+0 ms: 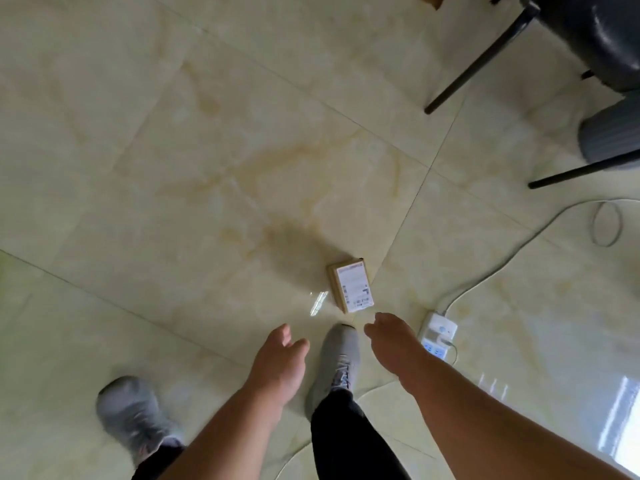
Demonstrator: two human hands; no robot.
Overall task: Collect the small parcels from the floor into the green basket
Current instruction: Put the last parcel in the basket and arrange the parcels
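"Where is the parcel (352, 285)?"

"On the floor (173, 168), just past my shoe (337, 362), near the white power strip (437, 336)."

"And your hands?"

"My left hand (280, 368) and right hand (394, 344) are open and empty, low so I can grab it. I see no green basket."

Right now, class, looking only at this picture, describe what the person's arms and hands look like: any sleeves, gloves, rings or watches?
Both forearms are bare, with no sleeves in view. The left hand and right hand wear no gloves, and no rings, watch or bracelet can be seen.
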